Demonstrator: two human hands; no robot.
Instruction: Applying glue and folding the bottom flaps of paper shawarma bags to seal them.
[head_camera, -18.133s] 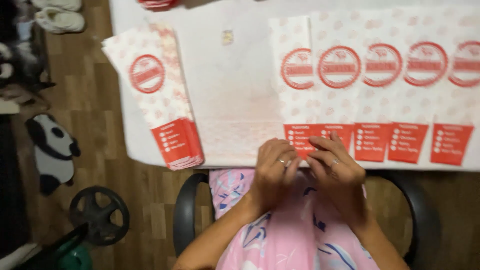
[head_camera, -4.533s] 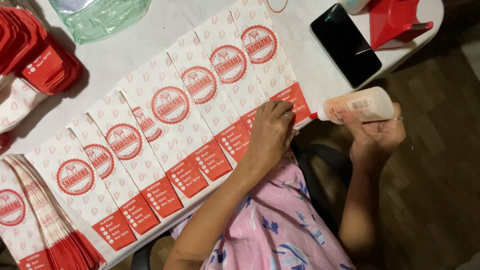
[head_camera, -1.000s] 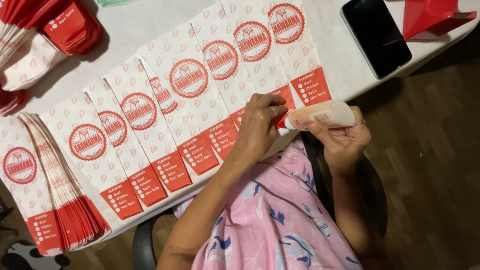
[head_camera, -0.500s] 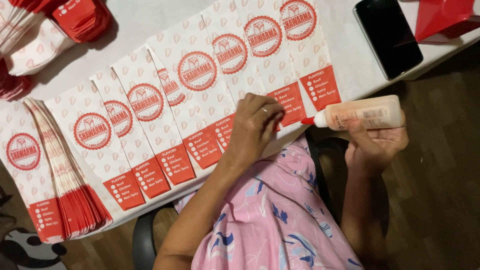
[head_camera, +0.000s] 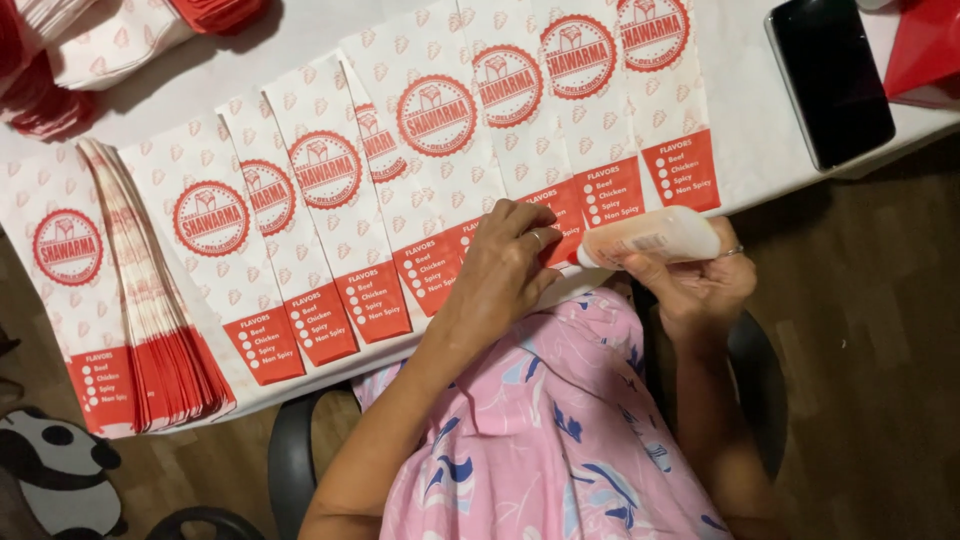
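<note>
A row of white paper bags (head_camera: 440, 150) with red round emblems and red bottom flaps lies overlapped along the white table (head_camera: 760, 130). My left hand (head_camera: 500, 270) presses flat on the red flap of one bag near the table's front edge. My right hand (head_camera: 700, 280) grips a pale squeeze bottle (head_camera: 650, 237) held sideways, its tip pointing left at the flap beside my left fingers.
A thick stack of the same bags (head_camera: 150, 300) lies at the left. More red-and-white bags (head_camera: 90, 50) pile up at the back left. A black phone (head_camera: 830, 80) and a red object (head_camera: 925, 45) sit at the right. A chair (head_camera: 290, 460) and wooden floor are below.
The squeeze bottle has moved left, back toward the flap by my left hand. The view has shifted a little, and my left hand stays pressed on the bag.
</note>
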